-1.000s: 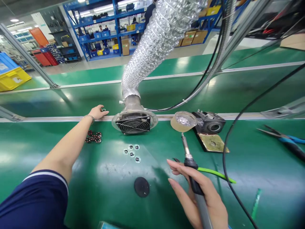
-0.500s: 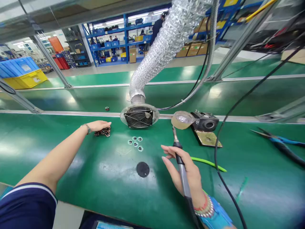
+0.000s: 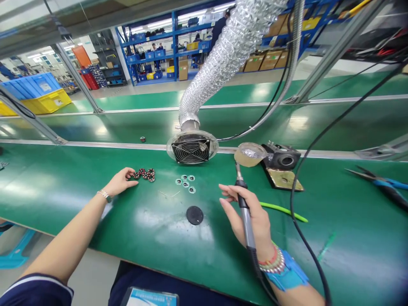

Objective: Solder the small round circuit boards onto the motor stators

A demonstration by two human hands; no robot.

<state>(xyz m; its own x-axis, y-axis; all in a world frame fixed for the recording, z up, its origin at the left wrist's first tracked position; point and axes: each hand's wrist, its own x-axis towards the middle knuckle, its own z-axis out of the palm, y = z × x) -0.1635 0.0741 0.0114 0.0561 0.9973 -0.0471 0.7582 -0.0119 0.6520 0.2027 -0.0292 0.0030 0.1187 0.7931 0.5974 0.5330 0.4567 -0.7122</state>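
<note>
My left hand (image 3: 121, 182) rests on the green bench mat (image 3: 95, 208), fingertips right beside a loose group of small dark copper-wound rings (image 3: 144, 173). It holds nothing. My right hand (image 3: 255, 216) grips a soldering iron (image 3: 244, 204) upright, its tip (image 3: 237, 172) just below a clear cup of metal tip-cleaning wool (image 3: 250, 154). Between my hands lie several small pale rings with dark centres (image 3: 185, 182), a thin bent wire (image 3: 168, 194) and a flat black disc (image 3: 194, 215).
A caged fume fan (image 3: 191, 151) with a foil duct (image 3: 229, 55) stands at the far bench edge. A black iron stand (image 3: 281, 160) and brass plate (image 3: 283, 179) sit right of it. Blue-handled pliers (image 3: 382, 185), a green tube (image 3: 283, 211) and a black cable (image 3: 296, 212) lie right.
My left hand has drawn back toward me off the dark rings, which now show spread out. The iron stays in my right hand, and the view has swung slightly.
</note>
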